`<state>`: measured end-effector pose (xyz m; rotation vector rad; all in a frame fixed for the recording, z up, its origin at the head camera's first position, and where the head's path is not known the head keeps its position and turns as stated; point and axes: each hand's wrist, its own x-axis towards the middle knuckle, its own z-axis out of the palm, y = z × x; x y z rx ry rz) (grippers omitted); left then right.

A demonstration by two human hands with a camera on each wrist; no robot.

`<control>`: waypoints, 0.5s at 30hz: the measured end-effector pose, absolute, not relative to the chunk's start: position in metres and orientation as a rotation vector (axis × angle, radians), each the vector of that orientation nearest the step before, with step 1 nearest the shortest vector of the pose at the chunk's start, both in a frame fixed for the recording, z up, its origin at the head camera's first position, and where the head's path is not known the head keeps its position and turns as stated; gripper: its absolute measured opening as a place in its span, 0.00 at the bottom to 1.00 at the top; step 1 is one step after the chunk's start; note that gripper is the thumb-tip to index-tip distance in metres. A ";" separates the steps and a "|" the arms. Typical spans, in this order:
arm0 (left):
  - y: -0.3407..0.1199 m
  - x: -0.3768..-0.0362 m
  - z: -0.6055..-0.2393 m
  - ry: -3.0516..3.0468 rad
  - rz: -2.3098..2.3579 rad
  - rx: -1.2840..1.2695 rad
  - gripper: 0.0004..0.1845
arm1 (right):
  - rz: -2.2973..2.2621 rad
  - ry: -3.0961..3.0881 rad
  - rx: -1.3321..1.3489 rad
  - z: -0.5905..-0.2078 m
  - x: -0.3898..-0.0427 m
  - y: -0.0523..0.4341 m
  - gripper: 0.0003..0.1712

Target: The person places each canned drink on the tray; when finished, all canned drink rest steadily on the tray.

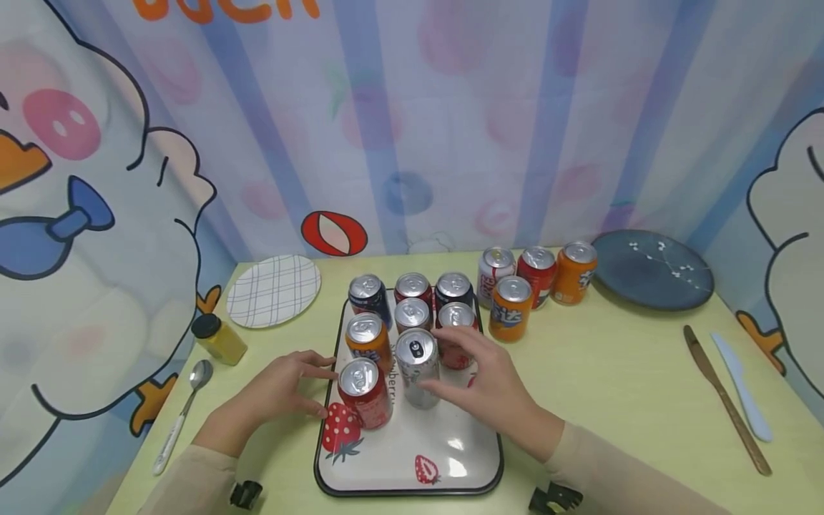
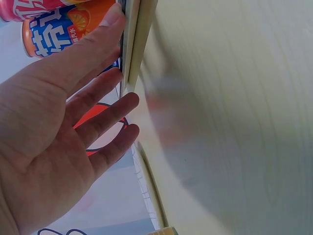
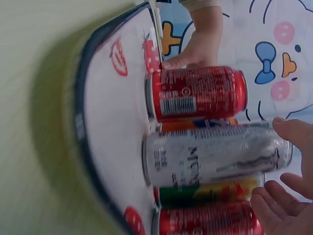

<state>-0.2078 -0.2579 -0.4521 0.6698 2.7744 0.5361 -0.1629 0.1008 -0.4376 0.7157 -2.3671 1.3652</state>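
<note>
The right hand (image 1: pixel 486 383) hovers beside the tall silver can (image 1: pixel 417 368), fingers spread and relaxed; from the wrist view they appear just clear of the can, though contact cannot be ruled out. The can stands upright near the middle of the strawberry tray (image 1: pixel 450 458), just beside the red can (image 1: pixel 367 392). The left hand (image 1: pixel 283 390) lies with straight fingers against the tray's left rim, holding nothing. Four more cans (image 1: pixel 537 282) stand on the table to the tray's right.
</note>
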 end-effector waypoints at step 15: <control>-0.261 -0.209 -0.453 2.775 0.555 0.661 0.31 | 1.117 -2.292 0.478 -0.454 -0.202 0.199 0.33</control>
